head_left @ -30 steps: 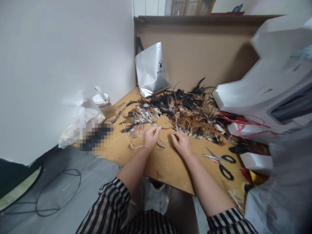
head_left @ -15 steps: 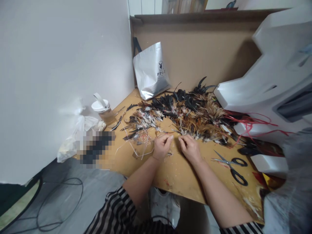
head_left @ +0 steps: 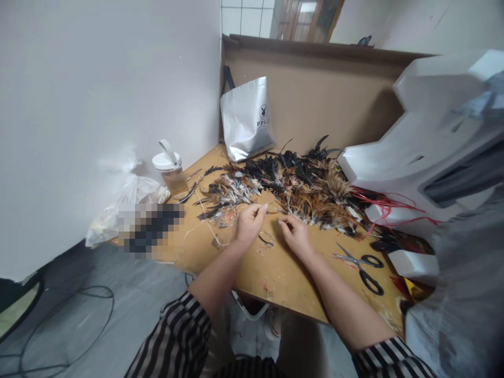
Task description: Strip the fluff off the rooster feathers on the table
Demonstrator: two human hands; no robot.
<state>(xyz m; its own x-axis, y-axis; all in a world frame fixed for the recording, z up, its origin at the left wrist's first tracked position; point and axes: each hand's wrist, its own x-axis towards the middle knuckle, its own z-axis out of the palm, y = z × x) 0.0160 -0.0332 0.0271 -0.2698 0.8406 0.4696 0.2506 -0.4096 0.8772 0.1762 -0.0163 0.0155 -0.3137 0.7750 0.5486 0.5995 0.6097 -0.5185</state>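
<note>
Pinching shut, left hand (head_left: 251, 224) and right hand (head_left: 296, 237), contents unclear; feathers (head_left: 307, 202) at the latter's twelve o'clock, scissors (head_left: 357, 261) at four.

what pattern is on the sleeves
The sleeves have black and pale stripes, showing best in the head view.

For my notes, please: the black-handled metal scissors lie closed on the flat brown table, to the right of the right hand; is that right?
Not closed: the head view shows the black-handled scissors open, blades apart. They lie on the table, right of the right hand.
</note>
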